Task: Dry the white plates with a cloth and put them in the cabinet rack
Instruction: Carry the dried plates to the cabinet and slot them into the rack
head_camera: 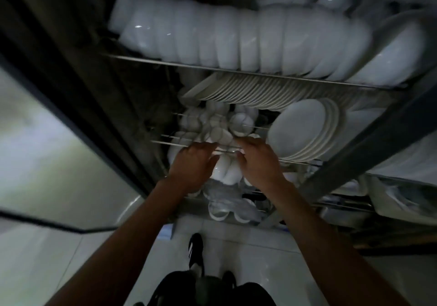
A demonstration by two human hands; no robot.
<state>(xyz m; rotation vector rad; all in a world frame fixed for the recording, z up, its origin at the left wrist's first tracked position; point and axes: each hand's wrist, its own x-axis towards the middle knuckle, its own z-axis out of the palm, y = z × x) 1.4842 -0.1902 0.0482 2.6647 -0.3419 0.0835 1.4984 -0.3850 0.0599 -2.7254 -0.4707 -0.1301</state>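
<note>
Both my hands reach into the open cabinet at a wire shelf [179,143] in its middle. My left hand [191,167] and my right hand [256,163] lie on either side of a stack of small white bowls [225,172], fingers curled round its sides. Right of my hands a stack of white oval plates [305,131] leans on edge. Above it a long row of white plates [264,90] stands in the rack. No cloth shows.
The top shelf carries a row of large white bowls [236,40]. Small white cups [217,123] crowd the shelf behind my hands, more dishes [220,211] lie below. The cabinet door [59,151] hangs open at left. A metal frame post [369,144] slants at right. My shoe [196,251] stands on the tiled floor.
</note>
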